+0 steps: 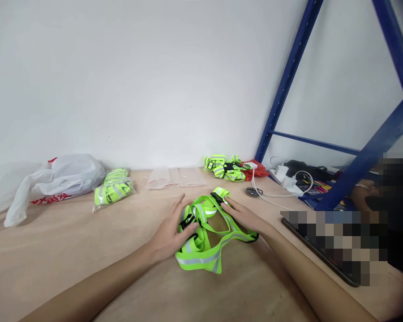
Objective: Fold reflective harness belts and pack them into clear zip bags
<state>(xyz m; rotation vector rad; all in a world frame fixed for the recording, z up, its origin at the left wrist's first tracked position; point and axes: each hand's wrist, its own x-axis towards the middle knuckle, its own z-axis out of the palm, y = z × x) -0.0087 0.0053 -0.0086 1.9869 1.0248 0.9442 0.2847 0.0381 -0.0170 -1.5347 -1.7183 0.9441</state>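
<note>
Both hands press the reflective harness (208,232), bagged harnesses (113,188) well behind.

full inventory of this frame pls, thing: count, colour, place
reflective strap vest: 1, neon green with grey stripes, table centre, under both hands
bagged vests: 1 pack, neon green in clear plastic, left of centre
loose vests: 1 pile, neon green, back near the wall
clear bags: a few, transparent, flat at the back
plastic bag: 1, white with red print, far left
red bag: 1, red, beside the loose vests
chargers and cables: about 2, white, right back
shelf frame: 1, blue, right
table: 1, light wood
left hand: flat on the vest
right hand: on the vest strap
</note>
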